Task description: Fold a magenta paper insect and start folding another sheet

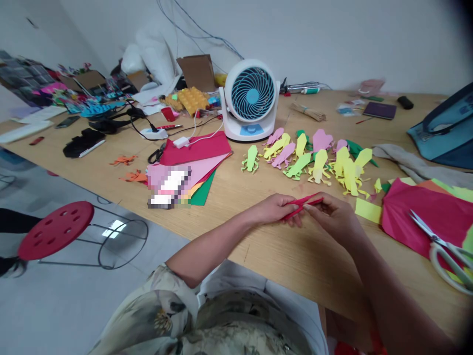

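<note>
A narrow strip of folded red paper (pixel 303 202) is stretched between my two hands, just above the table's front part. My left hand (pixel 278 209) grips its left end, thumb on top and fingers beneath. The other end is pinched between the thumb and fingers of my right hand (pixel 330 213). Beyond the hands stand several folded paper figures in yellow, pink and green, among them a light green one (pixel 252 159) and a yellow one (pixel 320 166). A small yellow paper piece (pixel 368 211) lies just right of my right hand.
White-handled scissors (pixel 439 244) rest on red paper sheets (pixel 424 209) at the right. A white fan (pixel 252 98) stands at the back. Coloured paper (pixel 201 148) and a blurred-out phone (pixel 170 187) lie to the left, near orange paper figures (pixel 135 176). A red stool (pixel 57 230) stands on the floor.
</note>
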{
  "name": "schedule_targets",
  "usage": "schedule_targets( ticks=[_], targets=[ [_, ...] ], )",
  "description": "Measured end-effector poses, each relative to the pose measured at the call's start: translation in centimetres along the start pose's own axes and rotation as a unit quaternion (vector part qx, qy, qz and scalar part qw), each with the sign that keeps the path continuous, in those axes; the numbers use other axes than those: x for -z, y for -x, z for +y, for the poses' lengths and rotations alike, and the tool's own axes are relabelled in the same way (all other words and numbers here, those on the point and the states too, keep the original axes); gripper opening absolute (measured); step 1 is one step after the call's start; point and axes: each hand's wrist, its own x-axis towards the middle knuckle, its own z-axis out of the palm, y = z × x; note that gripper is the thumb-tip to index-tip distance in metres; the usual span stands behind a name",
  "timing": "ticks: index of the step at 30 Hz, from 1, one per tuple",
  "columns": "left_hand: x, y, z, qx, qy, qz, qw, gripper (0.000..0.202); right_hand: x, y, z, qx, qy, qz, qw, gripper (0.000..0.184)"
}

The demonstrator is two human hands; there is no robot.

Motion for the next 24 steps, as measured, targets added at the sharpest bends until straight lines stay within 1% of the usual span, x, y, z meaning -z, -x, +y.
schedule_targets(
  ticks=[5, 8, 10, 13, 16, 20, 24],
  targets=[
    [-0.4, 0.3, 0.6, -0.011, -0.004, -0.004, 1.000, 0.022, -0.1, 0.0, 0.3, 0.015, 0.042, 0.017, 0.999, 0.013],
    [-0.3, 0.2, 0.5, -0.013, -0.002, 0.005, 1.000, 0.016, -0.2, 0.1, 0.3, 0.021, 0.049, 0.019, 0.998, 0.012],
    [-0.1, 0.1, 0.2, -0.009, 0.007, 0.009, 1.000, 0.017, -0.2, 0.2, 0.3, 0.026, 0.045, 0.015, 0.999, 0.011],
    [0.3, -0.1, -0.4, -0.003, 0.023, 0.001, 1.000, 0.024, -0.2, 0.2, 0.0, 0.052, 0.049, 0.013, 0.997, 0.010],
    [0.7, -0.2, -0.7, 0.005, 0.040, -0.009, 0.999, 0.039, 0.0, 0.0, -0.3, 0.087, 0.064, 0.017, 0.994, 0.009],
    [0.9, 0.0, -0.6, 0.007, 0.069, -0.024, 0.997, 0.058, 0.6, -0.2, -0.3, 0.098, 0.055, 0.007, 0.994, 0.010],
    [0.9, 0.4, -0.2, 0.013, 0.076, -0.041, 0.996, 0.062, 1.2, -0.3, 0.0, 0.103, 0.028, -0.014, 0.994, 0.009]
  ],
)
